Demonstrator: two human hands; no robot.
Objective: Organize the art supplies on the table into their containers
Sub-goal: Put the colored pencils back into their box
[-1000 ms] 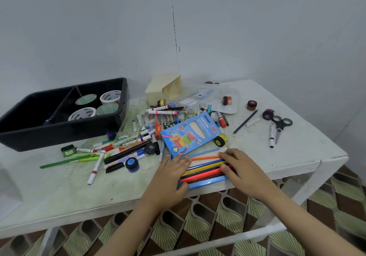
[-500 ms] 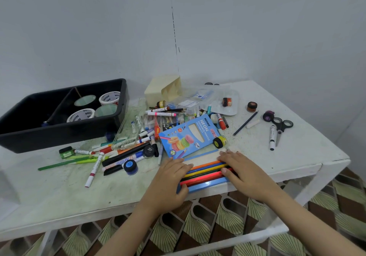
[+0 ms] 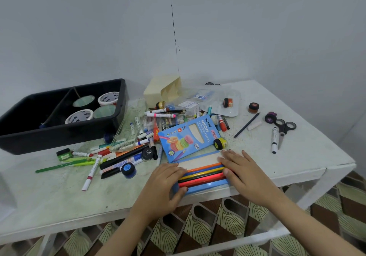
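1. Both hands lay flat and unclenched on the coloured pencils [image 3: 202,173]. The left hand [image 3: 168,184] covered their 9 o'clock ends and the right hand [image 3: 243,172] their 3 o'clock ends, pressing rather than gripping.
2. The pencils sat in a blue tray [image 3: 206,189] right at the 6 o'clock edge of the table [image 3: 297,156]. A pull toward the person could have tipped the tray and pencils to the floor.
3. Uneven pressure might have rolled the round pencils over one another or out of the shallow tray.
4. The pencil box [image 3: 190,136] lay just beside the tray at 12 o'clock, with a yellow paint pot [image 3: 220,143] at its 3 o'clock corner. A nudge could have sent that pot rolling.
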